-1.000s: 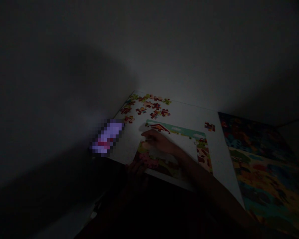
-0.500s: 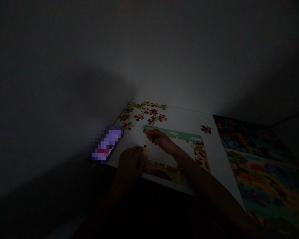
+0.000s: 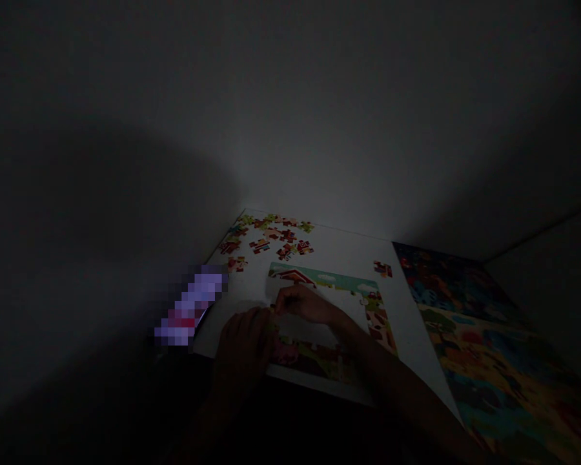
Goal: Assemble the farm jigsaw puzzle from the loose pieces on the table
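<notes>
A: Status on the hands?
B: Close together at the left side of the partly assembled, multicoloured farm-scene jigsaw puzzle [image 3: 341, 280]. Left hand [image 3: 244, 336] is palm down, fingers curled over the puzzle's left edge. Right hand [image 3: 304, 303] reaches in from the right, fingers bent, tips next to the left's.
A: Gripping a piece?
B: Can't tell. Too dark, fingertips hidden.
A: Where's the puzzle?
B: Flat on the white tabletop [image 3: 341, 250], near its front edge. Sky and clouds along the top, red roof [image 3: 295, 276] at upper left, pink shape at lower left, bare white middle.
A: Loose stuff?
B: Cluster of red, green and pink cardboard-like jigsaw pieces [image 3: 271, 234] at the far left corner. Dark red piece group [image 3: 382, 268] off by itself, beyond the puzzle's upper right corner.
A: Edges?
B: Left: lit purple rectangular screen [image 3: 193, 305], pixelated, content unreadable. Right: dark blue picture [image 3: 436, 274] above a tan-and-teal animal picture [image 3: 465, 349]. Grey wall [image 3: 319, 129] behind.
</notes>
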Motion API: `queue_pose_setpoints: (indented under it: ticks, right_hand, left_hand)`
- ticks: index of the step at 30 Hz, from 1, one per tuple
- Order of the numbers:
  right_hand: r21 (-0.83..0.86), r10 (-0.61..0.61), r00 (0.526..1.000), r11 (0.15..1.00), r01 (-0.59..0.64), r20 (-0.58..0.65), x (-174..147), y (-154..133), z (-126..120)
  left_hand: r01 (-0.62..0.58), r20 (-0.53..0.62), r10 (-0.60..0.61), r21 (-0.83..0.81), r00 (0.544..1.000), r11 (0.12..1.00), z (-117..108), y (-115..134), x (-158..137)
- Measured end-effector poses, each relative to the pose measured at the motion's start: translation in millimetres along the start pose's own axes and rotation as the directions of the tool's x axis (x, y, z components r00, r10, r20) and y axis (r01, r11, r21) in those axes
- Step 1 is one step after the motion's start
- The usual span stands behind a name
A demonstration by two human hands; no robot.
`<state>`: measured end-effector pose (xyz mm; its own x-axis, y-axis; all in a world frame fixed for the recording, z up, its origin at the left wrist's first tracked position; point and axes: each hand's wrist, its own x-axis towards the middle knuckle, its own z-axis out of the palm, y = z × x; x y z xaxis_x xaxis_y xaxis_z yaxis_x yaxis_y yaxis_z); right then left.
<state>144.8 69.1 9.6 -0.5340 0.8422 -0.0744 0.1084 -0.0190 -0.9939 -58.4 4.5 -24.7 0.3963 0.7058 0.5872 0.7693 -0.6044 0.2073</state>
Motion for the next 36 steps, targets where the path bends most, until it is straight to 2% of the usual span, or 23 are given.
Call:
queue_pose_setpoints:
  ticks: [2, 7, 12, 19, 26, 29, 36]
  right_hand:
    - [0.020, -0.002, 1.000, 1.000, 0.002, 0.003, -1, -1, -1]
    - [-0.013, 0.032, 0.999, 0.999, -0.032, 0.004, -5, -8, -1]
    - [-0.068, 0.064, 0.996, 0.996, -0.060, 0.067, -10, -10, -1]
    - [-0.087, 0.090, 0.993, 0.993, -0.083, 0.077, -9, -3, -3]
    - [-0.234, -0.003, 0.991, 0.972, 0.035, 0.134, -4, 3, 11]
    - [-0.362, -0.031, 0.988, 0.928, 0.084, 0.150, -2, 2, 13]
    - [-0.557, -0.005, 0.988, 0.826, 0.092, 0.156, -2, -8, 11]
  left_hand:
    - [-0.003, -0.008, 0.003, -0.005, 1.000, 1.000, 0, 0, 0]
    - [0.044, 0.057, -0.042, -0.024, 0.997, 0.999, -1, 2, -2]
    - [0.078, 0.043, -0.077, -0.029, 0.996, 0.997, 0, 3, -3]
    - [0.118, 0.136, -0.116, -0.006, 0.984, 0.993, -5, 5, -3]
    - [0.035, 0.147, -0.040, 0.037, 0.988, 0.999, -3, -2, -2]
    - [-0.063, 0.156, 0.055, 0.048, 0.986, 0.997, -1, -9, 0]
    - [-0.091, 0.164, 0.078, 0.074, 0.983, 0.993, 1, -12, 3]
